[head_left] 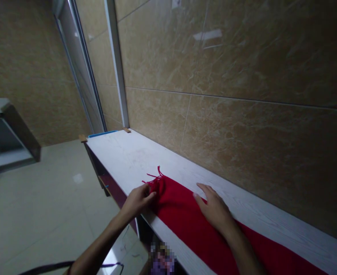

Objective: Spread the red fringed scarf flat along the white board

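Note:
A long red scarf with a fringed end lies along a white wooden tabletop set against a tiled wall. My left hand is closed in a pinch on the scarf's near edge, close to the fringe. My right hand rests flat on top of the scarf with its fingers stretched out, a little farther along its length. Both forearms reach in from the bottom of the view.
A beige marble-tiled wall runs right behind the table. To the left lie a pale tiled floor, a grey cabinet and a metal door frame. A dark cord hangs near my left arm.

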`<control>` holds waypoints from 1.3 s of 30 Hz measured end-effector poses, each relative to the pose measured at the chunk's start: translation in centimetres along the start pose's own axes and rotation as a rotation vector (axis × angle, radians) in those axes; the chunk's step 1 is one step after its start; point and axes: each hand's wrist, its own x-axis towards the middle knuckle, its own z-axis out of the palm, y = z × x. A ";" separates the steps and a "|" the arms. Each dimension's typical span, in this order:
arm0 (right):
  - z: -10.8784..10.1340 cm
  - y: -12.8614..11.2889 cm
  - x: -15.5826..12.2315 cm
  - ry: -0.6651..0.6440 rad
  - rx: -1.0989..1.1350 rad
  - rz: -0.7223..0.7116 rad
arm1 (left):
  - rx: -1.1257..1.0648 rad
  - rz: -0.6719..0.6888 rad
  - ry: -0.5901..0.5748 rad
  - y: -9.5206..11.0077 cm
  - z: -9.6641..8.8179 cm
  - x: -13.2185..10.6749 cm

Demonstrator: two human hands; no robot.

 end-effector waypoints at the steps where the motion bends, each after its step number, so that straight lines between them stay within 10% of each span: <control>1: 0.5 -0.8 1.9 -0.021 0.006 -0.005 | -0.244 -0.043 0.036 0.2 0.5 -0.2; 5: 3.1 -2.0 7.1 -0.132 0.040 -0.002 | -1.234 -0.192 0.123 1.0 2.8 -1.8; 10: 3.9 -2.1 7.1 -0.130 0.052 -0.045 | -1.719 -0.336 0.176 2.4 4.1 -2.6; 15: 3.5 -2.2 1.6 -0.063 -0.010 -0.077 | -1.762 -0.349 0.240 3.4 2.1 0.0; 24: 4.2 1.4 -7.0 -0.078 -0.259 0.013 | -1.295 -0.222 0.829 -0.8 -7.1 6.2; 26: 4.7 2.1 -7.4 -0.088 -0.314 0.009 | -0.928 0.017 0.706 -0.1 -6.0 6.2; 32: 5.8 3.0 -7.7 -0.014 -0.422 -0.013 | 0.114 0.734 -0.321 4.8 4.1 1.7; 35: 5.6 2.9 -7.9 -0.025 -0.436 0.000 | 0.345 0.823 -0.479 4.1 5.7 1.2; 39: 4.9 2.6 -8.4 -0.035 -0.405 0.012 | 0.597 0.644 -0.373 -0.2 1.2 5.9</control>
